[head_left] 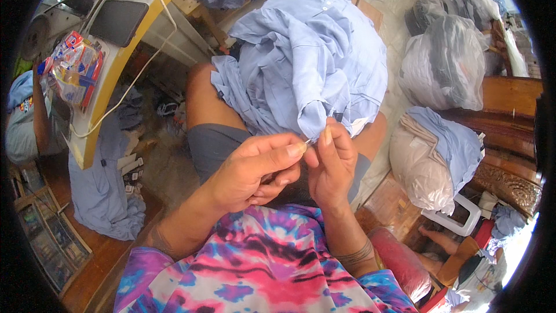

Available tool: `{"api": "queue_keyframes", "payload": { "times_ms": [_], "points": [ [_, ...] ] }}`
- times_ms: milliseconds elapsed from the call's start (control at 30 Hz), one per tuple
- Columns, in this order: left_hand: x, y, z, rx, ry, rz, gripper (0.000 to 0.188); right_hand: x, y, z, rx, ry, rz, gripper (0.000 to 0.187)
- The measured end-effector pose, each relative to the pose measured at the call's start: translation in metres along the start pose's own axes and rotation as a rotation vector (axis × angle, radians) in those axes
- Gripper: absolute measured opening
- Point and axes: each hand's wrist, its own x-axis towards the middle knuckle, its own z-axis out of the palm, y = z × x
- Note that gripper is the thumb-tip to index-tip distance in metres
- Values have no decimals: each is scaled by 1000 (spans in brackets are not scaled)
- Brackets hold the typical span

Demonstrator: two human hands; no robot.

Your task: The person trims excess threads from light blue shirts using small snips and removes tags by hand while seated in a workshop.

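A light blue button-up shirt (301,52) lies bunched across my knees, with one sleeve end (313,117) pointing toward me. Just in front of that cuff, my left hand (260,165) pinches thumb against forefinger. A tiny, thin, pale thing (308,141) shows at those fingertips, too small to name. My right hand (331,165) is also closed in a pinch, its fingertips almost meeting the left ones and close to the cuff. Whatever sits between the right fingers is hidden. A white tag-like patch (359,126) shows on the cloth beside the right hand.
At left, a yellow-edged table (119,64) carries a dark phone-like slab (119,22), colourful packets (74,69) and a white cord. More blue garments (104,191) hang below it. Filled plastic bags (443,64) stand at right, near a white stool (457,214) and another person's legs (437,243).
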Motion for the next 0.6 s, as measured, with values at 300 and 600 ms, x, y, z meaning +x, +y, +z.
{"api": "queue_keyframes", "payload": {
  "times_ms": [300,600],
  "points": [
    [-2,2,-6,38,28,-34,35,-3,7,-2,-432,39,-279,19],
    [-2,2,-11,72,89,-3,33,-3,11,3,-406,45,-270,22]
  ]
}}
